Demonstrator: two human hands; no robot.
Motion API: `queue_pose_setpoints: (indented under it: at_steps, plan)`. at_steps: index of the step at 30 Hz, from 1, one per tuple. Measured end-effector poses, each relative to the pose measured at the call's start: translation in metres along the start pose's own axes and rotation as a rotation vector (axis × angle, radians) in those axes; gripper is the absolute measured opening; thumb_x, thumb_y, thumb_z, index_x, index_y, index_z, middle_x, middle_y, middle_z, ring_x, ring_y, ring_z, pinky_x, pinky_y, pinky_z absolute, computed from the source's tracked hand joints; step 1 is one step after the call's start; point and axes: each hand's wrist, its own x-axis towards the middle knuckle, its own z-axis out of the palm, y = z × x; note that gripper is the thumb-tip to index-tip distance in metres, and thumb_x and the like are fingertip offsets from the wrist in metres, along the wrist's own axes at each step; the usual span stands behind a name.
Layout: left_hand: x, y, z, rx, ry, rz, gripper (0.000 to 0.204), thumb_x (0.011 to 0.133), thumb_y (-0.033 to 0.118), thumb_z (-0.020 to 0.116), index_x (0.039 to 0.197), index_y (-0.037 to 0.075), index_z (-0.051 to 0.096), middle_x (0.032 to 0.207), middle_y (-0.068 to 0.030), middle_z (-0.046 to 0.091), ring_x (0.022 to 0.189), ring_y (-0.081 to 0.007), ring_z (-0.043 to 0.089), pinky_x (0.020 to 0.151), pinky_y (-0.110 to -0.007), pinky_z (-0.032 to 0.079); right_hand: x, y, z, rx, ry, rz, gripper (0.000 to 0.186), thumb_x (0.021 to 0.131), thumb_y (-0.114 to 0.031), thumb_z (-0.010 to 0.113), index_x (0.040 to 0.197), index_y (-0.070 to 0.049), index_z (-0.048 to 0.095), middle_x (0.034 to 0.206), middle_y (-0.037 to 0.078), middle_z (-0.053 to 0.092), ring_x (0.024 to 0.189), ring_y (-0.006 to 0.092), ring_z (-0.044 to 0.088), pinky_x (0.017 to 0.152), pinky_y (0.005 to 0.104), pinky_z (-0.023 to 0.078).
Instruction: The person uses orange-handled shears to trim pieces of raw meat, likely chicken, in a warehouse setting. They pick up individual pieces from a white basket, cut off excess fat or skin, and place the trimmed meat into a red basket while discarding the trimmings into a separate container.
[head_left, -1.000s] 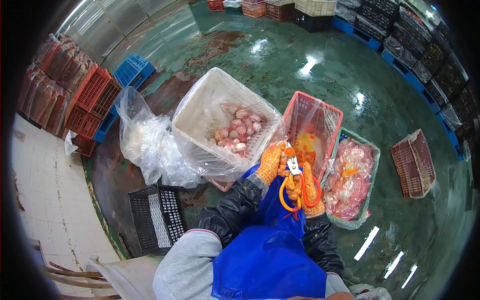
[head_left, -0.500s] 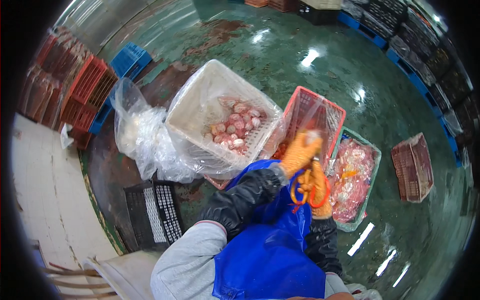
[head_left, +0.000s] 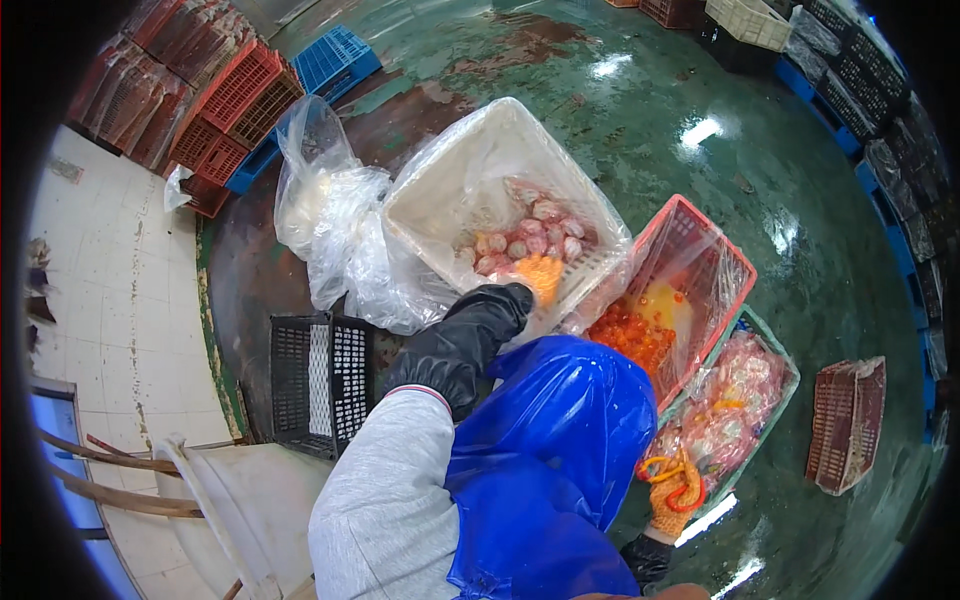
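Near the centre, our left hand dips into the white crate beside the pinkish round pieces; its fingers blur, and we cannot tell whether they grip anything. At lower right, our right hand curls its fingers around the red-and-orange-handled scissors.

The apron at six o'clock is smooth, glossy blue; the grey sleeve at seven, matt cloth. Crinkled, shiny clear plastic bags lie at ten. The scissors at four have smooth, plastic-looking handles. The floor at three gleams.
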Motion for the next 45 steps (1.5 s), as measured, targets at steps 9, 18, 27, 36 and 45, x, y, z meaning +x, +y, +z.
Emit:
queue_pose_setpoints:
  at_steps: [9,18,27,36,45]
  plan:
    - [0.026,-0.016,0.049,0.185,-0.46,-0.147,0.037,0.085,0.026,0.043,0.119,0.015,0.052,0.117,-0.0097,0.053,0.108,-0.0302,0.051,0.085,-0.044,0.042,0.014,-0.044,0.024,0.139,-0.136,0.075,0.031,0.085,0.001,0.048,0.116,0.001,0.049,0.103,0.013,0.056,0.093,0.0198,0.057,0.08,0.031,0.049]
    - [-0.009,-0.062,0.034,-1.975,-0.189,-0.199,0.049,0.083,0.036,0.054,0.122,0.008,0.044,0.106,-0.0145,0.058,0.098,-0.0307,0.055,0.079,-0.044,0.044,0.018,-0.043,0.035,0.75,-0.033,0.44,0.032,0.089,-0.012,0.049,0.121,-0.005,0.048,0.083,0.006,0.054,0.068,0.0126,0.053,0.063,0.0234,0.047]
    - [-0.091,0.067,-0.094,-3.279,-1.068,-0.056,0.074,0.082,0.064,0.036,0.131,0.009,0.036,0.13,-0.0177,0.042,0.115,-0.0328,0.043,0.093,-0.051,0.037,0.039,-0.144,0.087,-0.101,-0.118,-0.224,0.051,0.08,-0.017,0.064,0.127,-0.008,0.045,0.077,0.006,0.055,0.063,0.0138,0.051,0.055,0.0263,0.042]
    - [-0.105,0.107,-0.095,-2.478,-0.723,0.161,0.095,0.075,0.076,0.027,0.132,0.0,0.032,0.127,-0.0214,0.043,0.113,-0.0348,0.046,0.096,-0.046,0.038,0.034,-0.163,0.103,-0.709,-0.07,-0.571,0.05,0.076,-0.019,0.062,0.124,-0.008,0.048,0.081,0.015,0.057,0.072,0.0297,0.057,0.062,0.0381,0.046]
    - [-0.141,0.154,-0.119,-2.08,-0.73,0.12,0.081,0.078,0.072,0.031,0.13,0.01,0.038,0.094,-0.0105,0.061,0.068,-0.0288,0.062,0.066,-0.038,0.053,0.035,-0.149,0.109,0.745,-0.379,0.157,0.045,0.082,-0.006,0.061,0.125,-0.008,0.046,0.083,0.002,0.053,0.062,0.0092,0.049,0.05,0.0232,0.043]
